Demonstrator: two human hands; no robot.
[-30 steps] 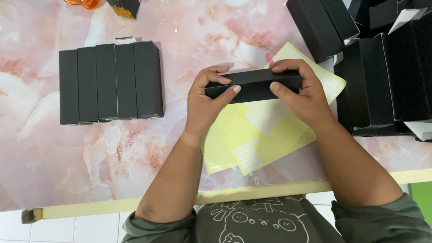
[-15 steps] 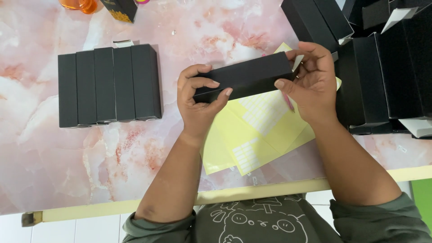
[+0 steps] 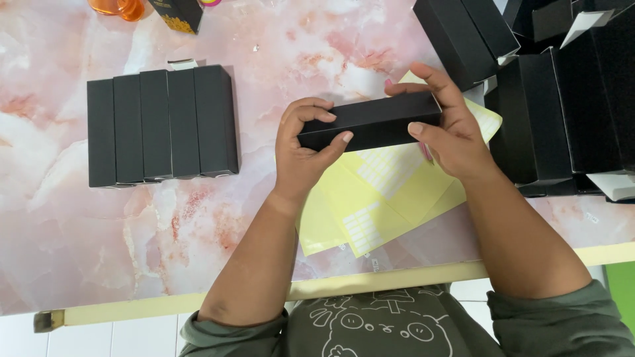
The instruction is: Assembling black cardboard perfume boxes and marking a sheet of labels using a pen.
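A long black carton is held crosswise above the table by both hands. My left hand grips its left end, thumb on the front face. Its right end sits in my right hand, fingers over the top. Beneath the hands lie yellow sheets with small white stickers on them.
Several matching black cartons lie side by side in a row at the left on the pink marble table. More black cartons are piled at the right and top right. An orange object and a dark package sit at the far edge.
The carton was tipped up at its right end half a second ago; now it is closer to level again and slightly lower. Both hands kept their hold.
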